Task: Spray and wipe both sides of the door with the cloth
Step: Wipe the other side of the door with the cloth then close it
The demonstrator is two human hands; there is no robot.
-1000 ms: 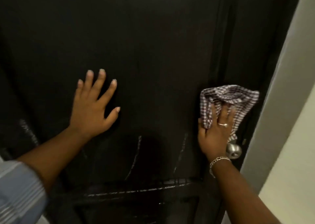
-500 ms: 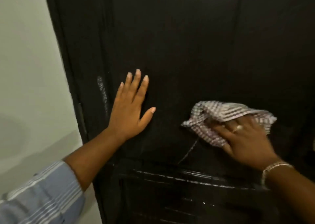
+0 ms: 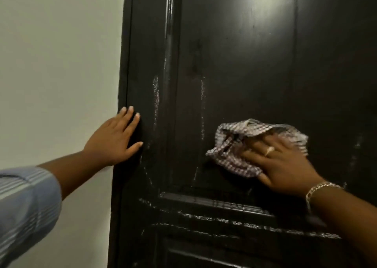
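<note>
Right hand (image 3: 285,165) flat on the cloth (image 3: 240,143), fingers stretched out straight and pressing it against the door (image 3: 244,53), a ring (image 3: 269,150) showing on one finger and a bracelet (image 3: 318,190) at the wrist. The cloth is a checked one, bunched and crumpled, spilling out from under the fingers toward ten and eleven o'clock of the hand, and it sits on the flat upper panel just above the moulded rail (image 3: 214,204) that crosses the door. Over at nine o'clock from the cloth, well apart, the left hand (image 3: 114,139) lies open, palm flat, fingers straight and together, thumb out toward three o'clock, laid on the door's left edge right where black meets the wall (image 3: 57,63). It holds nothing. A striped blue sleeve (image 3: 26,202) comes in from eight o'clock. Between the two hands there are pale wet streaks (image 3: 156,96) running down the door, one on the stile, one on the panel at twelve o'clock from the cloth's left corner, and more glinting wet along the ridges of the rail at six o'clock. A soft patch of light shines on the door up at one o'clock
</note>
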